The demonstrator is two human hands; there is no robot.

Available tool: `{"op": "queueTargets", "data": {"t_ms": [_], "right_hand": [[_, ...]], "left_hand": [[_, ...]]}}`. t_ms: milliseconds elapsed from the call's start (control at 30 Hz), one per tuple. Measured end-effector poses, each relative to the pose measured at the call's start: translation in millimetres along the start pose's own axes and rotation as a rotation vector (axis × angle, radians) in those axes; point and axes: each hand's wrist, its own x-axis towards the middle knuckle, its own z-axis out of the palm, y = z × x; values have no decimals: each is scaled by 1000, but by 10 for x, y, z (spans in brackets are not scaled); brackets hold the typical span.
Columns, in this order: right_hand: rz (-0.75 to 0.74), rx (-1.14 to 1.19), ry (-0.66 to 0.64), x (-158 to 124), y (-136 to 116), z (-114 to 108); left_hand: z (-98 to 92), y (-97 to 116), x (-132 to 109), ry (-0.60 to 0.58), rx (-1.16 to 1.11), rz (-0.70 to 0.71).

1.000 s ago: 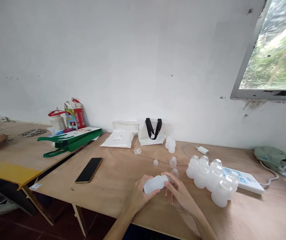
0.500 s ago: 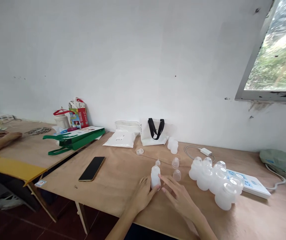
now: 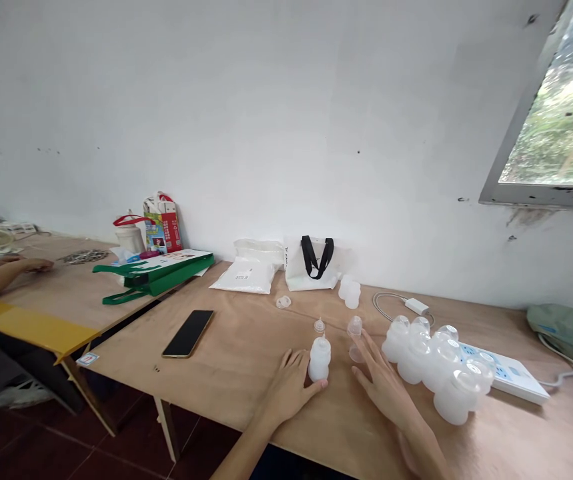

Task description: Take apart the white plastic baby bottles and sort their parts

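The white bottle stands up near the middle of the desk. The left hand is half open and bends around it, thumb in front; I can't tell if it grips. The right hand is open, its fingers by two clear caps; I can't see if they touch. More bottles stand to the right. A phone lies left.

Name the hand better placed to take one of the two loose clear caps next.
Probably the right hand: it reaches out at the loose clear caps, while the left hand is farther away, beside the upright bottle.
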Motion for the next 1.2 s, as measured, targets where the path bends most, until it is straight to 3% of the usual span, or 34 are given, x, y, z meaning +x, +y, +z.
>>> {"op": "queueTargets", "data": {"t_ms": [167,433,567,700,800,1067,1133,1200], "right_hand": [[26,0,-110,3,-48,-39],[-67,102,-280,14,-195,-74],[-38,184,-270,1,-262,-128],[-146,283,-282,-14,-358,-167],[-99,340,-166,2,-383,-160],[216,760,390,83,-236,-291],[232,803,420,76,-233,-318],[188,793,287,60,-274,-314]], "left_hand": [[17,-4,-4,23,-24,-19],[15,-7,-7,-35,-91,-17],[31,5,-19,0,-129,-117],[53,9,-15,75,-209,-193],[31,12,9,149,-292,-183],[46,-62,63,202,-248,-133],[70,-82,59,195,-227,-110],[80,-92,51,159,-218,-73]]}}
